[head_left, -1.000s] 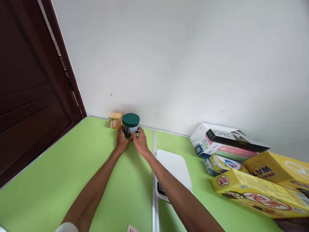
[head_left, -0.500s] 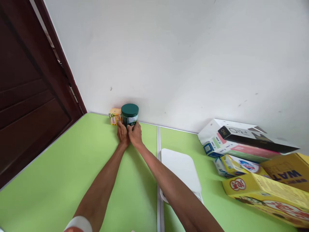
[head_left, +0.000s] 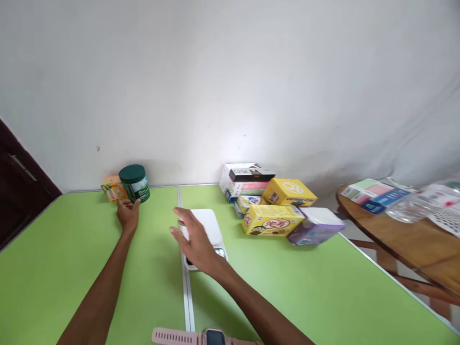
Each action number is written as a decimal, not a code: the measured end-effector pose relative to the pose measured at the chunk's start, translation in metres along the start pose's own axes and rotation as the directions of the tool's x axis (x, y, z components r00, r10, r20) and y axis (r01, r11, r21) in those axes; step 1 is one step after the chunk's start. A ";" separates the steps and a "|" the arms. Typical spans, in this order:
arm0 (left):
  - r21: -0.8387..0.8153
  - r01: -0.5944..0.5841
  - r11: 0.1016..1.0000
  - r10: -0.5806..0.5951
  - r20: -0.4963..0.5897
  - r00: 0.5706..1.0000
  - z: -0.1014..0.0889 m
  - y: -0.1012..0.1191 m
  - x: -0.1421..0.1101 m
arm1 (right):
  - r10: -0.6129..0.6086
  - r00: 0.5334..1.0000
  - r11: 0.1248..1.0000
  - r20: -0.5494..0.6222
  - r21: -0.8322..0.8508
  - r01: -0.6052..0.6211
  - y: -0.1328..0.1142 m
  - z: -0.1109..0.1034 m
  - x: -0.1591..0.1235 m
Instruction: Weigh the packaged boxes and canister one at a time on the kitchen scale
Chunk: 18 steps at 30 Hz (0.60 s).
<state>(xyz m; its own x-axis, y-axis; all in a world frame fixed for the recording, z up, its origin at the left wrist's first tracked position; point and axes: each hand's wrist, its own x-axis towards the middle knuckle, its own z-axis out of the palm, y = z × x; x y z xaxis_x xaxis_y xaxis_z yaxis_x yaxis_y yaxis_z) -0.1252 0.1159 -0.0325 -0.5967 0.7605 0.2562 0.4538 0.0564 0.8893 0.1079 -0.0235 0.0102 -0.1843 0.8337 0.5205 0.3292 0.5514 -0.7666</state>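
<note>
A dark green jar (head_left: 138,188) with a green lid stands upright against the wall at the table's left back, beside a small orange-and-yellow box (head_left: 113,189). My left hand (head_left: 128,216) rests low in front of these two, its fingertips at their bases and the thumb apart, touching the jar. Over the left part of a white kitchen scale (head_left: 206,223), my right hand (head_left: 197,244) hovers with thumb and fingers spread, holding nothing. Part of the scale's front is hidden behind that hand.
Right of the scale are a black-and-white box (head_left: 247,177), yellow boxes (head_left: 273,220) and a purple pack (head_left: 316,227). A pink-strapped smartwatch (head_left: 214,337) is at the front edge of view. A wooden table (head_left: 395,239) bearing clutter stands right.
My right hand has left the jar and moved right, over the scale, opening its fingers. My left hand stays by the jar and box. The view has swung right.
</note>
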 end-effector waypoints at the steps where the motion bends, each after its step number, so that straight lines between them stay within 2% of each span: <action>1: -0.019 0.006 1.000 -0.006 0.007 1.000 -0.004 -0.001 -0.005 | 0.005 0.997 1.000 -0.073 -0.031 -0.007 0.001 -0.023 -0.018; 3: -0.053 0.011 0.999 -0.009 0.024 1.000 -0.010 0.001 -0.019 | 0.037 0.971 0.992 -0.238 -0.107 -0.064 0.012 -0.069 -0.053; 5: -0.112 -0.017 0.994 0.020 0.032 0.999 -0.013 0.014 -0.040 | 0.069 0.912 0.968 -0.405 -0.194 -0.159 0.028 -0.108 -0.086; 6: -0.152 -0.053 0.987 0.060 0.041 0.997 -0.014 0.026 -0.053 | 0.081 0.865 0.949 -0.494 -0.226 -0.218 0.037 -0.124 -0.101; 8: -0.242 -0.169 0.955 0.195 0.089 0.977 -0.011 0.060 -0.086 | 0.097 0.734 0.903 -0.672 -0.251 -0.349 0.054 -0.151 -0.124; 10: -0.322 -0.293 0.900 0.370 0.210 0.905 -0.003 0.101 -0.129 | 0.109 0.578 0.856 -0.809 -0.219 -0.468 0.069 -0.169 -0.139; 11: -0.362 -0.323 0.874 0.438 0.301 0.847 0.004 0.121 -0.152 | 0.124 0.520 0.840 -0.845 -0.190 -0.508 0.075 -0.176 -0.142; 12: -0.396 -0.325 0.859 0.479 0.395 0.784 0.013 0.138 -0.175 | 0.147 0.486 0.833 -0.862 -0.157 -0.531 0.081 -0.180 -0.143; 14: -0.426 -0.290 0.857 0.504 0.574 0.646 0.036 0.161 -0.217 | 0.194 0.480 0.839 -0.856 -0.109 -0.533 0.091 -0.185 -0.140; 15: -0.425 -0.271 0.864 0.497 0.631 0.596 0.050 0.167 -0.235 | 0.207 0.491 0.847 -0.846 -0.096 -0.524 0.095 -0.186 -0.137; 16: -0.409 -0.252 0.877 0.477 0.673 0.565 0.064 0.169 -0.251 | 0.213 0.501 0.854 -0.839 -0.090 -0.513 0.098 -0.186 -0.134; 18: -0.369 -0.225 0.902 0.431 0.716 0.549 0.092 0.166 -0.274 | 0.209 0.503 0.861 -0.839 -0.085 -0.501 0.103 -0.185 -0.129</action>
<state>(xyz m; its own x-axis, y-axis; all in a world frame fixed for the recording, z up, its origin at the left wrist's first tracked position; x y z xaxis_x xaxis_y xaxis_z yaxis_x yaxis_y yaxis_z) 0.1745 -0.0234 0.0101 0.3417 0.9053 0.2524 0.2991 -0.3594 0.8840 0.3369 -0.0800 -0.0661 0.7529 0.5094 0.4167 0.4548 0.0549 -0.8889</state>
